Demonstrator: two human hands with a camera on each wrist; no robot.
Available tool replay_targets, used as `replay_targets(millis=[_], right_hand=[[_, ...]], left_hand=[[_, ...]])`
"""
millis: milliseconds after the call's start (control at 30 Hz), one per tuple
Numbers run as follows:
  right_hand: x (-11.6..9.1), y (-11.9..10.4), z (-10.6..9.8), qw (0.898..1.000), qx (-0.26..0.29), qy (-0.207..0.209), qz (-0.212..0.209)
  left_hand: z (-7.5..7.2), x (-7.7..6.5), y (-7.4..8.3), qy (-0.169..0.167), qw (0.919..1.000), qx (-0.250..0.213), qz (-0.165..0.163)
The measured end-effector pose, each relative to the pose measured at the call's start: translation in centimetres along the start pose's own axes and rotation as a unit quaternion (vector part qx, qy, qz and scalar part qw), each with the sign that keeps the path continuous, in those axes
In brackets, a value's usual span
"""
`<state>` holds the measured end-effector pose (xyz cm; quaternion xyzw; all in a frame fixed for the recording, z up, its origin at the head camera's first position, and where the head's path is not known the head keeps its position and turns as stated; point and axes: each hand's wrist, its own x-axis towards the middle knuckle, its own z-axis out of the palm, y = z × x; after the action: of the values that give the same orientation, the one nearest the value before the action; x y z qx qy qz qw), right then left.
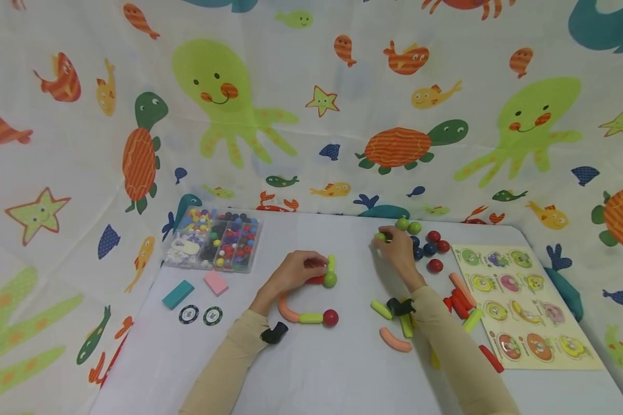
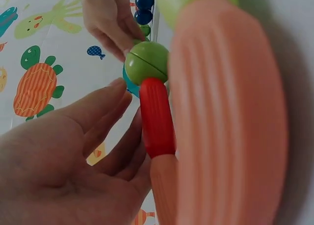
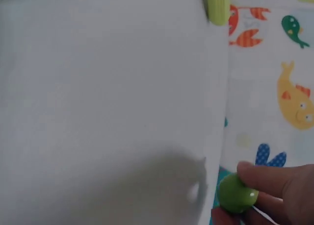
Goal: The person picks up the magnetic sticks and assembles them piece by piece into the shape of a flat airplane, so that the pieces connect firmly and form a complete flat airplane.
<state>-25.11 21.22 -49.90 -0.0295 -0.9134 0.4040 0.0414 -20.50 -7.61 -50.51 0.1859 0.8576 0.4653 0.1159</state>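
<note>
My right hand (image 1: pixel 396 249) pinches a green ball (image 3: pixel 237 192) between thumb and fingers, over the far part of the table. My left hand (image 1: pixel 295 271) is beside a red stick (image 2: pixel 157 118) and another green ball (image 2: pixel 146 62), its thumb apart from the other fingers; whether it touches them I cannot tell. From that green ball a light-green stick (image 1: pixel 331 263) points away towards the back. The red stick meets a salmon curved piece (image 1: pixel 288 309), followed by a light-green stick (image 1: pixel 311 318) and a red ball (image 1: pixel 330 317), forming a bent chain.
Several green balls (image 1: pixel 415 227), blue balls (image 1: pixel 429 249) and red balls (image 1: pixel 435 266) lie at the back right. Loose sticks (image 1: pixel 460 304) and a curved piece (image 1: pixel 395 340) surround my right forearm. A fruit puzzle board (image 1: pixel 530 305) lies right; a bead box (image 1: pixel 239 262), blocks (image 1: pixel 178 294) and chips (image 1: pixel 213 315) left.
</note>
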Motion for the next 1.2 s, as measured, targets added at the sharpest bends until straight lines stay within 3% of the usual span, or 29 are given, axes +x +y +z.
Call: replay_targets(millis=[167,400,767,1200], right_hand=[[-0.2,-1.8,1.2,0.999,0.032,-0.011,-0.029],[-0.8,-3.4,3.2,0.995,0.035,-0.037,-0.083],[-1.6,-3.8,5.4,0.995,0.036,-0.073,-0.061],[-2.1,-4.3,6.6,0.994,0.043,-0.065,-0.082]], left_hand=[[0.3,0.5,0.2,-0.006,1.0000,-0.001,-0.004],[0.6,0.8,0.6,-0.019,0.9998,0.003,-0.009],[1.0,0.9,0.5,-0.019,0.9998,0.005,-0.010],[0.9,0.8,0.5,-0.006,0.9995,0.030,0.008]])
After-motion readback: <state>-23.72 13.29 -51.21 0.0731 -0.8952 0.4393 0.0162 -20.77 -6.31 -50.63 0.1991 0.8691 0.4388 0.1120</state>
